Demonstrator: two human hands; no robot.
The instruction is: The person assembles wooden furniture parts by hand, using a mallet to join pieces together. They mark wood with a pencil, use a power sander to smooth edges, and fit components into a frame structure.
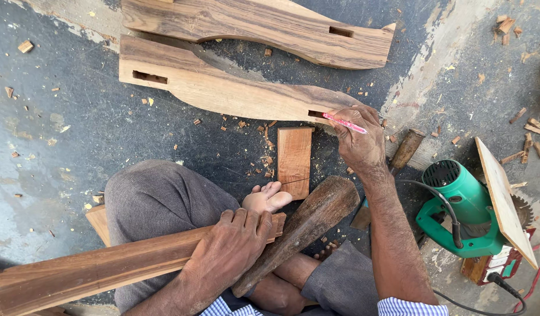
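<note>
Down on the workshop floor [65, 134], I'm sitting cross-legged with the work spread in front of me. My right hand [359, 139] is closed around a pink pencil [344, 123], pinched between thumb and fingers, its tip right at the mortise slot at the near end of the closer curved wooden leg [223, 88]. That leg lies flat on the floor, already sawn to its wavy shape and already carrying a second slot near its far-left end. Beyond it, the second curved leg [264, 26] lies parallel, shaped the same way, with its own slot cut near the right end. So by the look of things the shaping and most of the slotting are done, and the marking at this one slot is what's in hand.

My left hand [232, 248] is wrapped firmly over a long wooden rail [94, 269] lying across my lap, grip closed on it near its end. Leaning against my leg is a wooden mallet [302, 225]. A small rectangular wood block [294, 161] sits just past my bare foot [268, 197], chips scattered around it. Off to my right lie a chisel handle [407, 149] and a green circular saw [463, 210], both untouched right now.
</note>
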